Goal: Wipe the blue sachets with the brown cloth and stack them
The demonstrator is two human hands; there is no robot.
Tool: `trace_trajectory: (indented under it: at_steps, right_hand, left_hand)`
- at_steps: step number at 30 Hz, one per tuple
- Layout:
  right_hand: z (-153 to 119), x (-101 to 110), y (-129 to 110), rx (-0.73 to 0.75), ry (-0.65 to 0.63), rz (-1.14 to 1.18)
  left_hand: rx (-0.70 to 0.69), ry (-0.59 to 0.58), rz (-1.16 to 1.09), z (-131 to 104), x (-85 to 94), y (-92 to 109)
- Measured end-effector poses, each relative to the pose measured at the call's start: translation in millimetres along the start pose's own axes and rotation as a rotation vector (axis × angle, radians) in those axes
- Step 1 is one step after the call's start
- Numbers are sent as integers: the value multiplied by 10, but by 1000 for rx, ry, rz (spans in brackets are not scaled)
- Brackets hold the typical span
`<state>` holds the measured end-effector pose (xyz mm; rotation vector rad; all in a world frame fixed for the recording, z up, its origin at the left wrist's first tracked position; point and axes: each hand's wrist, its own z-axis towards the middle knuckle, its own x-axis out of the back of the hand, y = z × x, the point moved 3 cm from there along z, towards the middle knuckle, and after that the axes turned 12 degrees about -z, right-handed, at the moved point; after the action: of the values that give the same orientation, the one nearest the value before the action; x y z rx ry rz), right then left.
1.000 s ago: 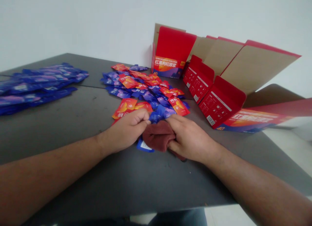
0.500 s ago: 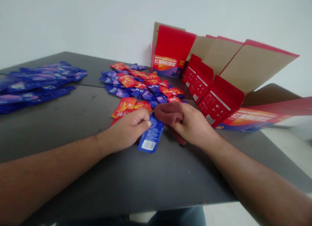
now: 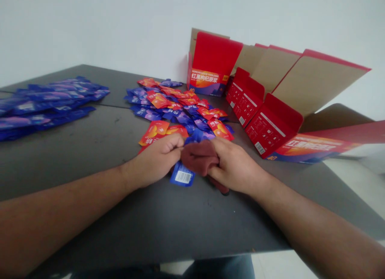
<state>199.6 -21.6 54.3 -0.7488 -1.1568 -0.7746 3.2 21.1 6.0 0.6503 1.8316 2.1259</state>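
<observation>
Pinching a blue sachet (image 3: 182, 175) with our left hand (image 3: 156, 160), fingers pressed together, we press a maroon cloth (image 3: 197, 158) onto it in our right hand (image 3: 234, 166), fingers curled. A barcode shows on the sachet's near end. Behind lie piled sachets (image 3: 180, 106); a red box (image 3: 210, 66) reads "40". The desk (image 3: 168, 223) runs bare to its near edge.

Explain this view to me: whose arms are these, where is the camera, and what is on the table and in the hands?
There is no machine here: the arms belong to a person wearing a camera on the head, looking forward and down. The left hand pins a blue sachet to the dark table. The right hand presses a maroon cloth on that sachet. Behind lies a loose pile of red and blue sachets, and a blue stack lies far left. Open red cartons stand on the right.
</observation>
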Motion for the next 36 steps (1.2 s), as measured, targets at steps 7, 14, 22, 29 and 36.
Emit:
trace_trajectory:
  at_steps: [7,14,22,29,36]
  right_hand:
    - [-50,-29,-86,51,-29,-74]
    - [-93,-45,-284,251,-143,-40]
    - [-11,28,31,-40,51,-69]
    - [11,25,57,-30,48,2]
    - [37,71,176,-168,126,-23]
  left_hand:
    - [-45,96,-69,16,18,-49]
    - [-13,131,-39,-1,15,-24]
    - [0,27,-26,-2,5,-36]
    - [6,-18,48,-13,1,17]
    - [-12,-47,90,-18,-2,51]
